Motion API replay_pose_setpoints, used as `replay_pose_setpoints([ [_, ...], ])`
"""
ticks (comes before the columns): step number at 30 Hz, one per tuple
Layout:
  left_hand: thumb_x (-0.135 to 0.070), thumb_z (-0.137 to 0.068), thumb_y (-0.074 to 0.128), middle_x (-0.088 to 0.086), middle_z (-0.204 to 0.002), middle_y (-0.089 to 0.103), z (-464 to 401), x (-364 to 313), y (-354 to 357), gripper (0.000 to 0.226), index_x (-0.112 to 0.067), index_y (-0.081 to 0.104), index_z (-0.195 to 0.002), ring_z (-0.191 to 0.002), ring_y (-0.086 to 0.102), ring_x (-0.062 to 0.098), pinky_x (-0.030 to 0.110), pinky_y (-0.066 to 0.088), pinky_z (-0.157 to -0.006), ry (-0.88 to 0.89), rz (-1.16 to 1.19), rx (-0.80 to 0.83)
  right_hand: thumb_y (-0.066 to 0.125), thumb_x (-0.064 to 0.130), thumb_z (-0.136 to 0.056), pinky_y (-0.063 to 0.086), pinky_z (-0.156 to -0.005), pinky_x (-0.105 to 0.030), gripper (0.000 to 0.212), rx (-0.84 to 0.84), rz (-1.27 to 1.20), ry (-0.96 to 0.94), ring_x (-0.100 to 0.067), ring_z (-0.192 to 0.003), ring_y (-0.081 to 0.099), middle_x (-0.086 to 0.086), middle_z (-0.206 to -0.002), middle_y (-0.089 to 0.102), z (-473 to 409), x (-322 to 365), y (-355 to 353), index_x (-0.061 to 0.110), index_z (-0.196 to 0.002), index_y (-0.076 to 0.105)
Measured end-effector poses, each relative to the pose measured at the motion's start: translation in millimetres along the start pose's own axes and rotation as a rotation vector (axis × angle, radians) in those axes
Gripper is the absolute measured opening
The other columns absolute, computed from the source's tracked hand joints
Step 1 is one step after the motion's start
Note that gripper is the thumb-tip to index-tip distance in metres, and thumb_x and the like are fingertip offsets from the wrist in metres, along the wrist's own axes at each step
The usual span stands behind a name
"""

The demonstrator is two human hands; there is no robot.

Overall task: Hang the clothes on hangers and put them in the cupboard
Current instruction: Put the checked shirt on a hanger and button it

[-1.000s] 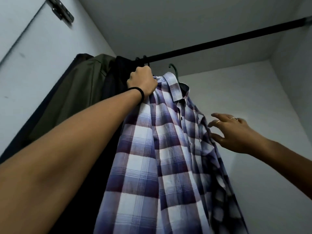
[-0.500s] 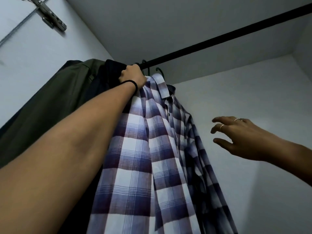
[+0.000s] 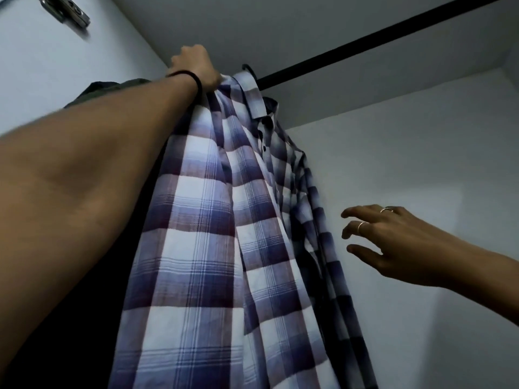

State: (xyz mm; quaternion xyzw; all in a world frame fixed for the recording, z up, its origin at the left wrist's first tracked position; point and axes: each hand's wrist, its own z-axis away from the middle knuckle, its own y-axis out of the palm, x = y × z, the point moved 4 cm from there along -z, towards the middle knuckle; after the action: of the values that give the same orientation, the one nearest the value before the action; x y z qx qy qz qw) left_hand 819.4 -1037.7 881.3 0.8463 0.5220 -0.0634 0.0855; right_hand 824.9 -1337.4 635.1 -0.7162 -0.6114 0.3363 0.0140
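Plaid shirt (image 3: 213, 220) hangs w/ its collar up at 12 o'clock by the black rail (image 3: 379, 43); hanger hook (image 3: 248, 69) sits right at the rail end that shows. L hand (image 3: 193, 68) is at shirt's 11 o'clock, gripping the bunched shoulder fabric (fingertips hidden behind the hand). R hand (image 3: 398, 242) at shirt's 3 o'clock, fingers (image 3: 362, 213) spread & loosely bent, holding nothing, near the side hem but apart. Dark olive garment (image 3: 112, 88) behind L arm. Cupboard wall (image 3: 407, 164) beyond; hinge (image 3: 67, 9) at 10 o'clock.
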Motion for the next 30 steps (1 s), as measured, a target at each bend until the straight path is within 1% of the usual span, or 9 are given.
replay_pose_setpoints([
  [4,-0.039,-0.082,0.072,0.025,-0.125,0.057,-2,8,-12,0.054,0.002,0.06,-0.116,-0.114,0.055,0.043,0.047,0.048,-0.093,0.022,-0.006,0.003,0.035,0.049,-0.099,0.022,-0.113,-0.03,0.039,0.027,0.037,0.004,-0.008,-0.14,0.027,0.012,-0.155,0.023,6,12,-3,0.036,-0.135,0.044],
  [8,-0.041,-0.079,0.075,0.028,-0.116,0.06,11,18,-20,0.056,0.003,0.063,-0.11,-0.107,0.058,0.044,0.051,0.05,-0.09,0.06,-0.028,-0.003,0.038,0.047,-0.099,0.03,-0.11,-0.03,0.038,0.049,0.029,0.002,-0.011,-0.133,0.037,0.011,-0.148,0.033,21,35,-10,0.033,-0.133,0.047],
  [12,-0.03,-0.084,0.07,0.028,-0.123,0.052,58,22,-30,0.047,-0.001,0.057,-0.119,-0.115,0.049,0.045,0.054,0.042,-0.092,0.257,-0.307,-0.093,0.042,0.043,-0.098,0.041,-0.099,-0.033,0.038,0.104,-0.012,0.013,-0.018,-0.119,0.05,0.005,-0.139,0.044,47,69,-6,0.026,-0.131,0.051],
  [16,-0.032,-0.081,0.067,0.022,-0.124,0.05,117,11,-33,0.047,-0.006,0.056,-0.118,-0.118,0.045,0.039,0.053,0.037,-0.094,0.504,-0.516,-0.134,0.038,0.048,-0.099,0.043,-0.1,-0.036,0.047,0.179,-0.166,0.043,-0.021,-0.121,0.051,0.003,-0.143,0.043,74,118,12,0.024,-0.139,0.043],
  [19,-0.041,-0.09,0.051,0.017,-0.142,0.04,155,-4,-18,0.051,-0.011,0.051,-0.132,-0.136,0.029,0.032,0.055,0.022,-0.109,0.59,-0.536,0.02,0.028,0.052,-0.1,0.042,-0.098,-0.038,0.053,0.202,-0.276,0.109,-0.025,-0.124,0.049,-0.001,-0.145,0.042,77,143,25,0.022,-0.142,0.039],
  [22,-0.05,-0.095,0.04,0.012,-0.151,0.032,200,-17,-7,0.057,-0.016,0.045,-0.141,-0.143,0.019,0.028,0.053,0.014,-0.113,0.675,-0.562,0.18,0.026,0.048,-0.102,0.04,-0.1,-0.042,0.053,0.2,-0.362,0.204,-0.031,-0.128,0.046,-0.004,-0.151,0.036,76,157,38,0.02,-0.147,0.031],
  [27,-0.051,-0.098,0.033,0.008,-0.157,0.023,284,-20,-9,0.057,-0.02,0.034,-0.146,-0.147,0.012,0.026,0.052,0.009,-0.116,0.777,-0.432,0.32,0.029,0.049,-0.1,0.033,-0.111,-0.044,0.056,-0.037,-0.778,0.375,-0.024,-0.137,0.037,-0.005,-0.153,0.033,96,186,58,0.023,-0.15,0.025],
  [29,-0.051,-0.099,0.03,0.008,-0.16,0.014,323,-13,-3,0.057,-0.023,0.027,-0.149,-0.148,0.006,0.025,0.052,0.005,-0.117,0.797,-0.439,0.466,0.027,0.056,-0.097,0.027,-0.115,-0.045,0.062,0.025,-0.834,0.322,-0.023,-0.142,0.03,-0.005,-0.157,0.026,116,216,77,0.027,-0.151,0.022],
  [30,-0.051,-0.1,0.029,0.008,-0.16,0.012,344,-7,2,0.057,-0.024,0.025,-0.15,-0.148,0.004,0.025,0.052,0.002,-0.117,0.795,-0.471,0.583,0.025,0.06,-0.095,0.023,-0.117,-0.047,0.064,0.13,-0.795,0.263,-0.024,-0.145,0.023,-0.005,-0.159,0.019,129,234,88,0.029,-0.151,0.021],
])
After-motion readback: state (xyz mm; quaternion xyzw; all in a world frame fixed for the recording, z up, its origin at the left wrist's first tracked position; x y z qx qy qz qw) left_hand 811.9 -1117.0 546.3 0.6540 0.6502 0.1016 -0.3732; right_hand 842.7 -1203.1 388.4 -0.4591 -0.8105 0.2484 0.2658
